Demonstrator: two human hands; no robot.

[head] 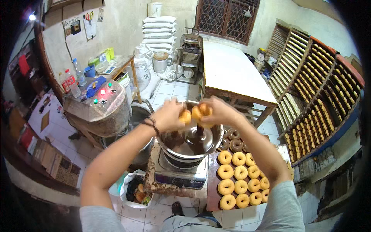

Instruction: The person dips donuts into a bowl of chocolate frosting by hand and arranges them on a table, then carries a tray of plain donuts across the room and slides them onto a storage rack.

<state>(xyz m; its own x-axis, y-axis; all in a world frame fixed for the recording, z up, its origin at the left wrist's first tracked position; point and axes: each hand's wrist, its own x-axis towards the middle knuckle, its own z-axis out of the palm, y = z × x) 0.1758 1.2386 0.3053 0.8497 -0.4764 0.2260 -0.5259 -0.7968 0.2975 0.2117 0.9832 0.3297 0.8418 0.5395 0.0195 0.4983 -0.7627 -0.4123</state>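
Both hands are raised over a metal bowl (218, 142) of glossy dark brown glaze, on a gas stove (185, 177). My left hand (169, 114) grips a golden doughnut (185, 116) by its edge. My right hand (221, 111) holds golden doughnuts (202, 112), their exact number hard to tell. Dark glaze hangs below them towards the bowl. To the right of the stove a brown tray (214, 185) bears rows of plain ring doughnuts (226, 187), with dark-glazed doughnuts (235, 145) behind them, partly hidden by my right forearm.
A white-topped table (232, 66) stands ahead. Racks (311, 95) of dough pieces line the right wall. A machine housing with switches (95, 113) is at the left, beside a metal bowl. A lined waste bin (126, 188) sits on the floor near my feet, left of the stove.
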